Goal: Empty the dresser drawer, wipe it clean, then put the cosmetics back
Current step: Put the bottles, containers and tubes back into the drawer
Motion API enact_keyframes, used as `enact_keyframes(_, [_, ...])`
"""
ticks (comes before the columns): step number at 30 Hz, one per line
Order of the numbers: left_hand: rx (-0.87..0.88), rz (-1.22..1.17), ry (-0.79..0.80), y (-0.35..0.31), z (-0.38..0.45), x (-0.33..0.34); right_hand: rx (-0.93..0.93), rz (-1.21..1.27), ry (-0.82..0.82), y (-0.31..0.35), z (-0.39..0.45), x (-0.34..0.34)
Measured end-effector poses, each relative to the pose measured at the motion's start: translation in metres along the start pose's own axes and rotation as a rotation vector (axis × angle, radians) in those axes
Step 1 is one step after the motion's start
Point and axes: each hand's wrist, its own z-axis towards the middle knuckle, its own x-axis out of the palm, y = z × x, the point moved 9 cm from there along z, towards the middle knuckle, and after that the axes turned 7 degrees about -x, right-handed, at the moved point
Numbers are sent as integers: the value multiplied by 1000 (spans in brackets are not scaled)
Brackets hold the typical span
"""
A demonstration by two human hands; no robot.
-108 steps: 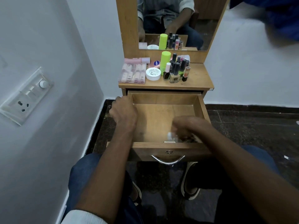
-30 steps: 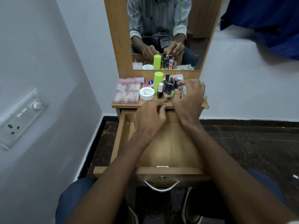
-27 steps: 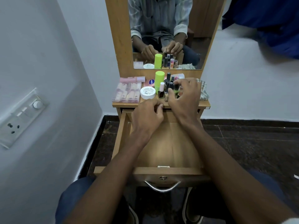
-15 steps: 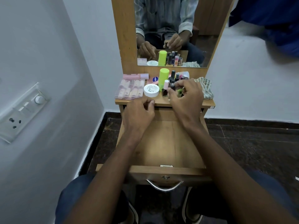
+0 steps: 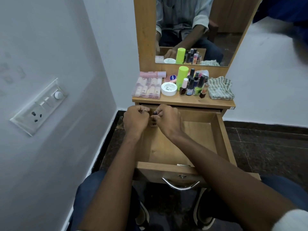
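Observation:
The wooden drawer (image 5: 185, 144) is pulled out, its floor bare. At its back left corner my right hand (image 5: 168, 121) pinches a small nail polish bottle (image 5: 154, 117) with a dark cap, held upright just above the drawer floor. My left hand (image 5: 135, 120) is right beside it with its fingers curled, and I see nothing in it. On the dresser top (image 5: 183, 101) stand more nail polish bottles (image 5: 191, 87), a tall green bottle (image 5: 182, 75), a white jar (image 5: 169, 88) and a clear box of pink tubes (image 5: 147, 87).
A striped cloth (image 5: 220, 88) lies crumpled at the right end of the dresser top. The mirror (image 5: 191, 30) rises behind the cosmetics. A wall with a switch plate (image 5: 40, 105) is close on the left. My knees sit under the drawer handle (image 5: 180, 185).
My right hand took a nail polish bottle from the dresser top and brought it down into the drawer's back left corner. My left hand came down from the dresser edge beside it.

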Motion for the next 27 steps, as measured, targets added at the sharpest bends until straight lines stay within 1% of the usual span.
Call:
enact_keyframes(3, [-43, 35, -49, 6, 2, -7, -5, -16, 46, 0, -1, 12])
enact_keyframes(10, [-54, 114, -39, 10, 3, -2, -61, -105, 128, 0, 2, 26])
enact_keyframes(13, [-47, 136, -41, 10, 3, -1, -72, -126, 128, 5, 9, 30])
enact_keyframes(18, [-26, 142, -35, 9, 3, -1, -56, -162, 84, 7, 14, 33])
enact_keyframes(20, [-19, 141, -35, 8, 1, 0, -58, -188, 99, 6, 13, 34])
enact_keyframes(24, [54, 155, -18, -4, -7, 6, -63, -156, 131, 4, 12, 25])
enact_keyframes(27, [203, 122, 52, -24, -17, 18, -71, -13, 92, -3, 8, -2])
